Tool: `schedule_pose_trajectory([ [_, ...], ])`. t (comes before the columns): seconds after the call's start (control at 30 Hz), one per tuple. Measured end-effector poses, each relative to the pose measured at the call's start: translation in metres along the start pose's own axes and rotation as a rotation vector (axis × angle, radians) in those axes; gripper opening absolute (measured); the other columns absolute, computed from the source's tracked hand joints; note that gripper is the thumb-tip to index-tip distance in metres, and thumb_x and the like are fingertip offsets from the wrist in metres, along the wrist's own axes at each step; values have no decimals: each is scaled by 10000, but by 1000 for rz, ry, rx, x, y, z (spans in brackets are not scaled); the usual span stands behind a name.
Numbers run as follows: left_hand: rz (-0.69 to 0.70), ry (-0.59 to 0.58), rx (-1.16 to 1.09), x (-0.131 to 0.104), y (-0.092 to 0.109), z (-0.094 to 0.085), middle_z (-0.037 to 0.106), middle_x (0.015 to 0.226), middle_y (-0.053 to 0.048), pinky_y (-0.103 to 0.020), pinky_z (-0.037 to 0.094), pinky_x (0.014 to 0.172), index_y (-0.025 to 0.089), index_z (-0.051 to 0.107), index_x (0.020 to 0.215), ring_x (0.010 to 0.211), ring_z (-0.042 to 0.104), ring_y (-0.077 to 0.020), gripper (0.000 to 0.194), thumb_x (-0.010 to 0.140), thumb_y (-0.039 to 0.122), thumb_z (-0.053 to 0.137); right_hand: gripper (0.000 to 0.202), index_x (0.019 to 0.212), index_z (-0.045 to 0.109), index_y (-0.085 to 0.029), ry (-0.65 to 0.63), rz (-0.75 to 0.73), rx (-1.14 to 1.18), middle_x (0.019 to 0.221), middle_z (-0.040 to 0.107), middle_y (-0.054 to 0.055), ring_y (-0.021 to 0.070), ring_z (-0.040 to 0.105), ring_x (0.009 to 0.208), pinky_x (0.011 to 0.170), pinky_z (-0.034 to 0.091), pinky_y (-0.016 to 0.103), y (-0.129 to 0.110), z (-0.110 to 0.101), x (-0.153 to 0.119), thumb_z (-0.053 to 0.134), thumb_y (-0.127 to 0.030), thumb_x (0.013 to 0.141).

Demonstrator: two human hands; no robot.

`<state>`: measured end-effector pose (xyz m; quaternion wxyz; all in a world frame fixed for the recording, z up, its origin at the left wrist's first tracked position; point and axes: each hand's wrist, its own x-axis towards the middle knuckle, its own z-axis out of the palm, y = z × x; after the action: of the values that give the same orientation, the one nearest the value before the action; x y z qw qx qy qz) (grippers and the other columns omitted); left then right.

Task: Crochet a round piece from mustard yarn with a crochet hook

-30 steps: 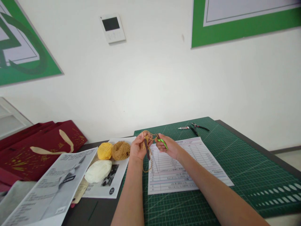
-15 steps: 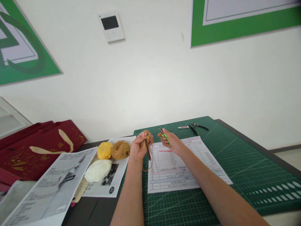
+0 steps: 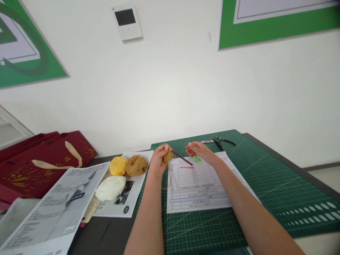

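Observation:
My left hand (image 3: 158, 160) is closed on a round piece of tan crochet (image 3: 168, 155), pinched at its top edge. A dark purple crochet hook (image 3: 182, 158) sticks out of the piece to the right, pointing slightly down. From the crochet a loose tan strand (image 3: 170, 179) hangs toward the paper. My right hand (image 3: 199, 150) hovers over the far part of the printed sheet (image 3: 202, 191), fingers bent and apart, with nothing seen in them. Just under it lie the green-handled scissors (image 3: 197, 159), blades hidden. A thin red needle-like stick (image 3: 187, 167) rests on the sheet.
Yellow (image 3: 118, 166), tan (image 3: 136, 165) and white (image 3: 111, 188) yarn balls sit at the left on papers. Pliers (image 3: 225, 140) and a small tube (image 3: 207, 141) lie far back on the green cutting mat (image 3: 265, 170). Dark red bags (image 3: 53, 166) stand at far left.
My right hand has let go of the scissors, which now lie on the sheet. The crochet in my left hand has turned, so the hook points right instead of down.

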<state>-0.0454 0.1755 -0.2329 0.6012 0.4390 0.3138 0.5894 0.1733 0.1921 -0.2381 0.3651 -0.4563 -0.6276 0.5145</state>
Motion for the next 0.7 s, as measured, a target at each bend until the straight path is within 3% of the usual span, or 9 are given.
schedule_pose_trajectory([
  [0.1, 4, 43, 57, 0, -5, 4, 689, 1116, -78, -394, 595, 721, 166, 645, 1153, 873, 686, -209, 256, 930, 291, 643, 285, 1133, 647, -153, -246, -25, 79, 1068, 702, 65, 184, 698, 868, 762, 596, 380, -8, 4, -9, 596, -380, 968],
  [0.2, -4, 57, 106, 0, -9, 9, 686, 1138, -82, -409, 595, 741, 168, 642, 1167, 897, 686, -218, 269, 928, 292, 645, 253, 1099, 648, -148, -333, -46, 141, 1006, 699, 47, 159, 686, 792, 695, 592, 336, -6, 16, -10, 610, -358, 963],
  [0.47, 6, 45, 179, 1, -9, 10, 691, 1113, -77, -398, 595, 726, 165, 647, 1149, 875, 687, -210, 254, 928, 290, 645, 233, 1098, 637, -148, -193, -103, 333, 972, 685, 35, 136, 665, 732, 625, 578, 291, 11, 30, 11, 609, -337, 965],
  [0.7, 12, 68, 182, 2, -8, 10, 695, 1091, -72, -385, 596, 709, 162, 652, 1135, 853, 688, -203, 242, 928, 288, 646, 253, 1132, 639, -152, -96, -105, 479, 1063, 689, 59, 172, 687, 840, 714, 595, 347, 10, 34, 10, 618, -336, 958],
])
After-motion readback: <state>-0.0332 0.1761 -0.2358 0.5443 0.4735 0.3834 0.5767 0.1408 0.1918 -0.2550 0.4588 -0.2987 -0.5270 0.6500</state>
